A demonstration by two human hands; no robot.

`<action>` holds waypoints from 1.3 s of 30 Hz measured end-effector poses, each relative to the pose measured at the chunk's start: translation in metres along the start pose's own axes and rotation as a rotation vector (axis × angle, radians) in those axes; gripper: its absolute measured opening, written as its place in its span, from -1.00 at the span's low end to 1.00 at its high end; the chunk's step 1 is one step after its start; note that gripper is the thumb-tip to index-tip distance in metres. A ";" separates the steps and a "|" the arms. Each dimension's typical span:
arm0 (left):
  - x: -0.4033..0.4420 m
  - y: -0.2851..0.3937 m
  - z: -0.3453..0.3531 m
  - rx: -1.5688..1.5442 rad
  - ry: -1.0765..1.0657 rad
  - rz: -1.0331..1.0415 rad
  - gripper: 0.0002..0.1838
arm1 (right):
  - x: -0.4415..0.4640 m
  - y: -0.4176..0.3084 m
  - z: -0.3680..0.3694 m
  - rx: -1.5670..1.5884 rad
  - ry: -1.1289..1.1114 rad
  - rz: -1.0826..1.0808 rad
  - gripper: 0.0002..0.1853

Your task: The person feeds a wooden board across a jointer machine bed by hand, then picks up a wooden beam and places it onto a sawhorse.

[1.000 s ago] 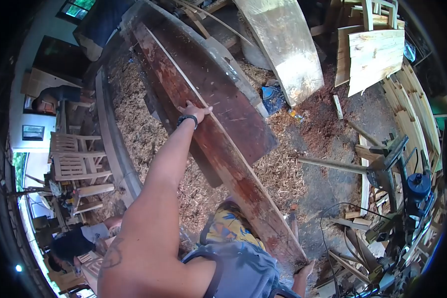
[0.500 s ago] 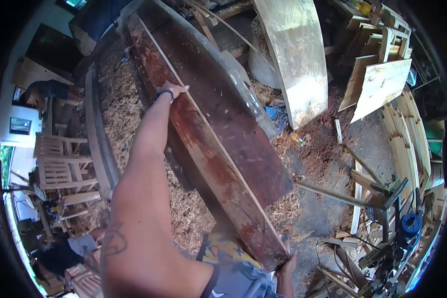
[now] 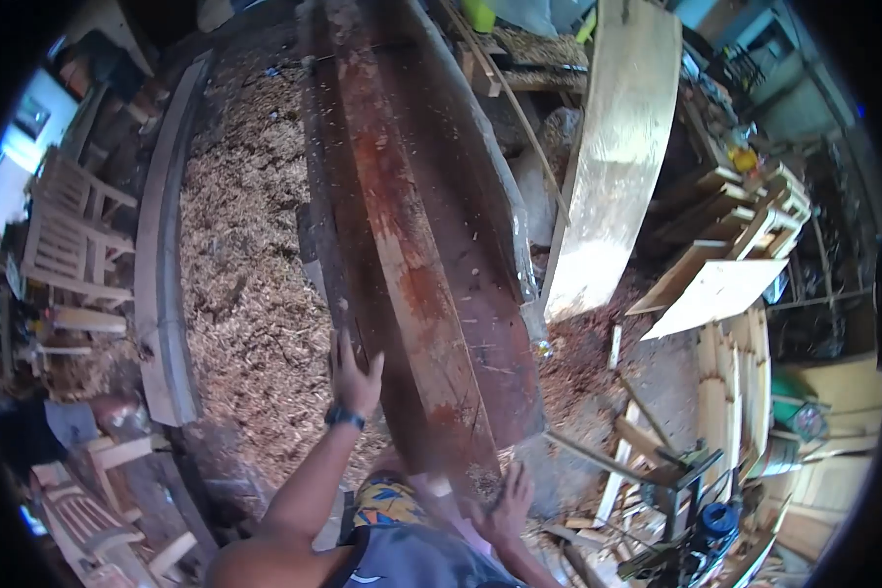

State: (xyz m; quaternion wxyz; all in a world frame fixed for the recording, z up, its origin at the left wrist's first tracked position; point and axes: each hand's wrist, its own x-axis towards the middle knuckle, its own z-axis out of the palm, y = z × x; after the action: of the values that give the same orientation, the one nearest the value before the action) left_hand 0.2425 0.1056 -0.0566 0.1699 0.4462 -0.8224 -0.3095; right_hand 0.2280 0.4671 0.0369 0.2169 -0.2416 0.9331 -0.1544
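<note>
A long wooden plank (image 3: 412, 265), stained red-brown, runs from the far top down toward my body. It rests on broad dark wooden boards (image 3: 500, 343) that lie beneath it. My left hand (image 3: 356, 380), wearing a dark wristband (image 3: 344, 417), is open with fingers apart, left of the plank and over the edge of the dark boards; whether it touches them I cannot tell. Beside the plank's near end, my right hand (image 3: 508, 505) has its fingers stretched out, slightly blurred, and nothing shows in its grasp.
Wood shavings (image 3: 250, 284) cover the floor to the left, beside a long beam (image 3: 162, 265). Slatted chair frames (image 3: 78, 235) stand farther left, near other people. A wide pale board (image 3: 612, 167) leans at the upper right. Tools and offcuts with a blue reel (image 3: 718, 520) crowd the lower right.
Both hands have let go of the plank. It now lies flatter on the dark boards. My left hand has come back toward my body, and the view has turned.
</note>
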 end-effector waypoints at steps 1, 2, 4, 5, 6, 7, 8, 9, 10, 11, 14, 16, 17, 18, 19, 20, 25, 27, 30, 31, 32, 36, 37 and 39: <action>-0.034 -0.004 -0.004 -0.020 -0.034 -0.051 -0.03 | 0.007 -0.009 0.002 -0.028 0.002 -0.023 0.26; -0.062 -0.006 -0.006 -0.040 -0.067 -0.101 -0.03 | 0.015 -0.015 0.011 -0.098 -0.040 -0.030 0.28; -0.104 -0.018 0.005 -0.017 -0.108 -0.157 -0.02 | 0.024 -0.024 0.031 -0.188 -0.079 -0.065 0.31; -0.118 -0.024 0.016 0.025 -0.174 -0.193 0.00 | 0.026 -0.025 0.043 -0.158 -0.014 -0.041 0.33; -0.126 -0.025 0.026 0.007 -0.153 -0.211 0.00 | 0.025 -0.026 0.050 -0.127 0.047 -0.017 0.35; -0.129 -0.022 0.034 -0.030 -0.275 -0.255 0.01 | 0.024 -0.029 0.051 -0.154 0.044 0.007 0.39; -0.133 -0.019 0.041 -0.066 -0.402 -0.294 0.02 | 0.024 -0.029 0.052 -0.167 0.042 -0.011 0.39; -0.139 -0.015 0.050 -0.126 -0.329 -0.292 0.00 | 0.025 -0.026 0.055 -0.158 0.042 -0.018 0.40; -0.142 -0.013 0.056 -0.142 -0.317 -0.301 0.00 | 0.026 -0.020 0.057 -0.152 0.045 -0.027 0.41; -0.144 -0.012 0.061 -0.168 -0.231 -0.263 0.00 | 0.025 -0.012 0.061 -0.163 0.091 -0.078 0.40; -0.153 -0.021 0.083 -0.145 0.016 -0.149 0.01 | 0.023 -0.010 0.064 -0.180 0.113 -0.089 0.38; -0.143 -0.010 0.071 -0.224 -0.144 -0.319 -0.02 | 0.023 -0.012 0.064 -0.200 0.128 -0.092 0.36; -0.141 -0.006 0.061 -0.312 -0.159 -0.329 -0.02 | 0.025 -0.011 0.066 -0.203 0.148 -0.102 0.37; -0.140 -0.009 0.063 -0.316 -0.159 -0.322 -0.02 | 0.024 -0.009 0.067 -0.209 0.168 -0.107 0.37; -0.138 -0.015 0.069 -0.231 -0.169 -0.306 -0.01 | 0.024 -0.012 0.062 -0.169 0.124 -0.099 0.39; -0.139 -0.019 0.076 -0.147 -0.181 -0.291 -0.01 | 0.023 -0.008 0.064 -0.171 0.130 -0.093 0.39; -0.133 -0.014 0.069 -0.213 -0.169 -0.312 0.00 | 0.025 -0.002 0.066 -0.285 0.206 -0.257 0.30; -0.126 -0.006 0.050 -0.292 -0.345 -0.438 0.03 | 0.020 0.000 0.072 -0.361 0.263 -0.324 0.25; -0.129 -0.006 0.059 -0.305 -0.301 -0.415 0.02 | 0.011 0.007 0.072 -0.359 0.285 -0.478 0.18; -0.131 -0.011 0.065 -0.304 -0.265 -0.394 0.01 | 0.011 0.007 0.068 -0.325 0.253 -0.482 0.17; -0.133 -0.016 0.071 -0.297 -0.234 -0.374 0.01 | 0.010 0.007 0.067 -0.287 0.217 -0.481 0.16; -0.135 -0.011 0.049 -0.285 -0.309 -0.386 0.00 | 0.012 0.011 0.065 -0.192 0.159 -0.442 0.11; -0.137 -0.012 0.052 -0.237 -0.273 -0.362 0.00 | 0.013 0.011 0.066 -0.189 0.158 -0.435 0.11; -0.140 -0.014 0.057 -0.232 -0.248 -0.346 0.00 | 0.012 0.011 0.065 -0.158 0.162 -0.435 0.11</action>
State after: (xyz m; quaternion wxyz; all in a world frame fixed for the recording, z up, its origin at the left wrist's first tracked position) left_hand 0.2954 0.2377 -0.1090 0.0623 0.5165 -0.7071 -0.4789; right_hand 0.2459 0.4583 -0.0271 0.0834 -0.4399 0.8826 -0.1431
